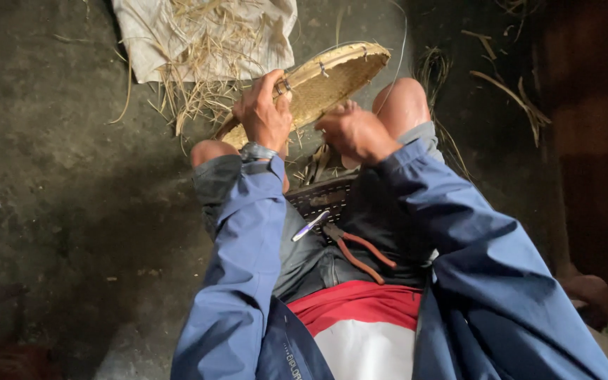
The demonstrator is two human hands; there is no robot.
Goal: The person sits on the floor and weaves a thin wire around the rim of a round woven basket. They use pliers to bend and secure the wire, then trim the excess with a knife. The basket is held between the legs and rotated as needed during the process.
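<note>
A round woven bamboo tray point(332, 77) is tilted up over my knees. My left hand point(265, 112) grips its near rim, thumb over the edge. My right hand point(355, 132) is closed at the rim just to the right, fingers pinched on the weave or a thin strip; what it holds is too small to tell. Pliers with red handles point(360, 253) and a small pale-handled tool point(309, 226) lie in my lap on a dark woven piece point(318, 197).
A white sack point(177, 35) with loose dry straw point(198, 91) lies on the dark floor beyond my left knee. Bamboo strips point(508, 91) are scattered at the right. Another person's foot point(589, 287) shows at the right edge.
</note>
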